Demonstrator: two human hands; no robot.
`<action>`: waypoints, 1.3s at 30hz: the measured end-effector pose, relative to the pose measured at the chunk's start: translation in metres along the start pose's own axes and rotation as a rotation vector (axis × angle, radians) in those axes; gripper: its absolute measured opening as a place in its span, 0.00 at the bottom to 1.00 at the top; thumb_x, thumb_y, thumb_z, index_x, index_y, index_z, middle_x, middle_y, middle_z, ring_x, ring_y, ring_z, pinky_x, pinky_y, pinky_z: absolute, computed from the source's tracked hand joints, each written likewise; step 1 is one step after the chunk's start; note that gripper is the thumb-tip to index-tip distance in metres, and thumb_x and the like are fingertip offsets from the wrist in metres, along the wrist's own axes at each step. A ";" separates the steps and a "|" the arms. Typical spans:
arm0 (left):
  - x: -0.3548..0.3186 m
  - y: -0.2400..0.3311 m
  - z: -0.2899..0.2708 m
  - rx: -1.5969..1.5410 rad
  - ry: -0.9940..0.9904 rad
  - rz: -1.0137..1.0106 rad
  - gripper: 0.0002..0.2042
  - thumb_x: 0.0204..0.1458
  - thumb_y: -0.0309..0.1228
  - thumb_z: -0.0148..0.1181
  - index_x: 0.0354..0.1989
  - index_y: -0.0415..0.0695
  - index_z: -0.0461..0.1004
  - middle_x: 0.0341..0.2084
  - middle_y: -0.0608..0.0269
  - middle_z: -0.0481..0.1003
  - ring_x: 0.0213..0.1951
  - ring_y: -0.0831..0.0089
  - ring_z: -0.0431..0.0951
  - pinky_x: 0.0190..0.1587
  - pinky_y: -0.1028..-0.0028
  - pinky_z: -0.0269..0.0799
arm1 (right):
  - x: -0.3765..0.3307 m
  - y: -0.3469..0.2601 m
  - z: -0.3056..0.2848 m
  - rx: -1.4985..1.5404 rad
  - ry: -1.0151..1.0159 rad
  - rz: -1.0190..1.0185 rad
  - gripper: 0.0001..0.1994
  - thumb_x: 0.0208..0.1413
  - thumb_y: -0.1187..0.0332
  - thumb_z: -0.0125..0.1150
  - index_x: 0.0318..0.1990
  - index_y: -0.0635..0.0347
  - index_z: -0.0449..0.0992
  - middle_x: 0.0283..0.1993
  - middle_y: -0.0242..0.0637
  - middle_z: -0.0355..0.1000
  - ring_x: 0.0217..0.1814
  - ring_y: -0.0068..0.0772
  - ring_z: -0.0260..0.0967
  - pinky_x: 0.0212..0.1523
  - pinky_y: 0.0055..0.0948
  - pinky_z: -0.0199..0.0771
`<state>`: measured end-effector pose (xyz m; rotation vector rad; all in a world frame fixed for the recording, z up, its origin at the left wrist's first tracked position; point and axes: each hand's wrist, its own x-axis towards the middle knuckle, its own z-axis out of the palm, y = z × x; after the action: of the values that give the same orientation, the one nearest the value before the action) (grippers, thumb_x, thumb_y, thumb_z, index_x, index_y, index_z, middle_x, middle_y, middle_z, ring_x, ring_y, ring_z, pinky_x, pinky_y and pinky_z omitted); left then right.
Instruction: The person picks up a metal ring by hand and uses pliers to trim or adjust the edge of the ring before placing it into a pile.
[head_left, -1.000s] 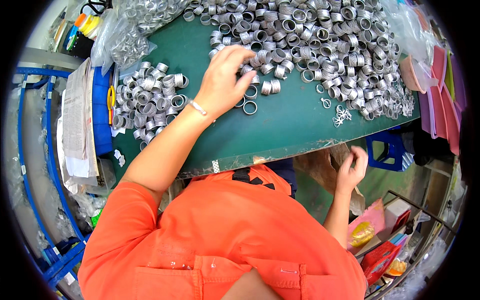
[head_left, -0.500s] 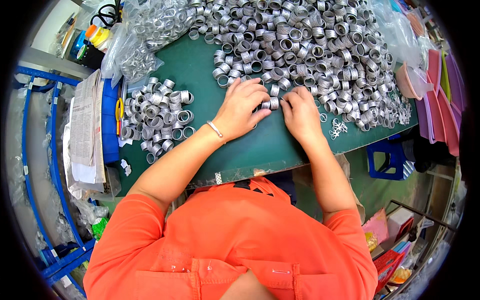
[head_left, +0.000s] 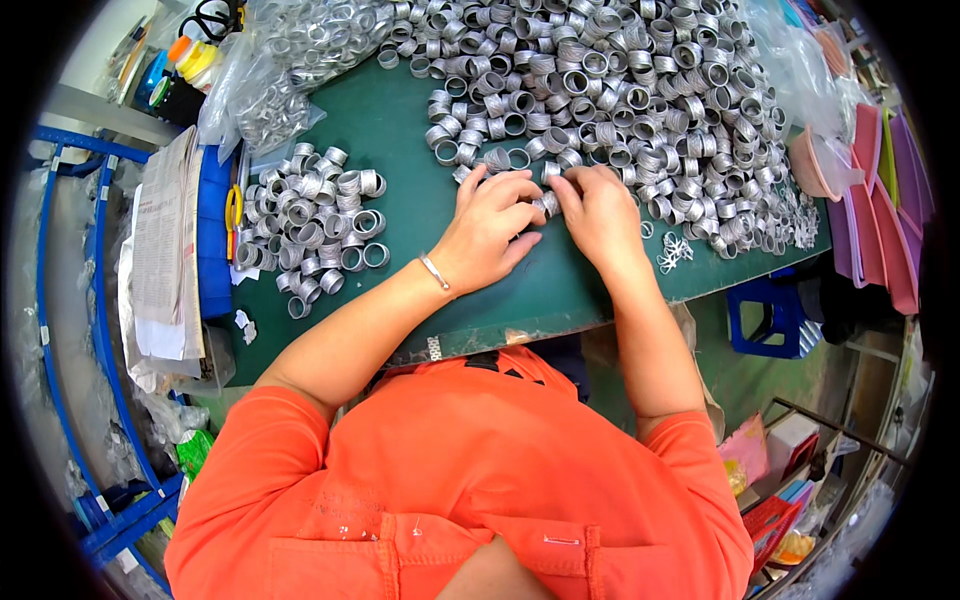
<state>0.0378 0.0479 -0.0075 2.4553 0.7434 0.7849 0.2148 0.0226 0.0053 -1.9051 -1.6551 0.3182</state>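
My left hand (head_left: 488,228) and right hand (head_left: 600,215) meet on the green table (head_left: 400,215) | fingers curled, pinching one small metal ring (head_left: 545,204) between them | ring sits at near edge of big ring heap (head_left: 620,90) | smaller ring pile (head_left: 315,220) lies well left.

Small silver threaded metal ring (head_left: 547,203), pinched between both hands' fingertips, just above green table, beside heaped rings
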 end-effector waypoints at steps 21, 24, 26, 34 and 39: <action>-0.023 0.035 -0.016 -0.931 0.149 -0.390 0.27 0.44 0.16 0.65 0.53 0.38 0.61 0.43 0.53 0.73 0.43 0.70 0.75 0.46 0.72 0.74 | -0.073 -0.021 -0.003 1.210 0.012 0.108 0.08 0.60 0.80 0.44 0.46 0.64 0.63 0.42 0.38 0.68 0.42 0.24 0.69 0.42 0.23 0.71; -0.027 0.035 -0.015 -0.861 0.146 -0.366 0.27 0.44 0.17 0.65 0.53 0.38 0.61 0.43 0.54 0.73 0.43 0.71 0.75 0.45 0.73 0.73 | -0.075 -0.023 -0.005 1.286 -0.076 0.166 0.08 0.63 0.75 0.45 0.47 0.65 0.64 0.40 0.37 0.69 0.37 0.22 0.68 0.38 0.22 0.71; -0.028 0.034 -0.016 -0.805 0.121 -0.362 0.28 0.44 0.18 0.66 0.53 0.38 0.60 0.43 0.54 0.74 0.43 0.72 0.75 0.45 0.74 0.72 | -0.077 -0.026 -0.005 1.275 -0.125 0.194 0.09 0.64 0.70 0.46 0.47 0.65 0.64 0.37 0.34 0.69 0.35 0.20 0.67 0.36 0.20 0.70; -0.028 0.040 -0.019 -0.538 0.070 -0.220 0.24 0.43 0.18 0.66 0.51 0.40 0.66 0.46 0.58 0.72 0.45 0.73 0.74 0.45 0.76 0.70 | -0.097 -0.006 -0.019 1.000 0.087 -0.105 0.17 0.45 0.86 0.59 0.43 0.64 0.66 0.49 0.39 0.62 0.48 0.27 0.65 0.48 0.25 0.69; -0.039 0.030 -0.025 -0.618 0.186 -0.376 0.18 0.46 0.15 0.60 0.47 0.37 0.68 0.45 0.58 0.72 0.44 0.72 0.74 0.43 0.77 0.70 | -0.155 0.089 -0.059 0.488 0.447 0.155 0.14 0.41 0.86 0.53 0.38 0.64 0.68 0.45 0.37 0.62 0.42 0.25 0.64 0.43 0.22 0.68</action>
<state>0.0060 0.0077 0.0125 1.6525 0.8423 0.9301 0.2885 -0.1465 -0.0288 -1.5867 -1.0274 0.2977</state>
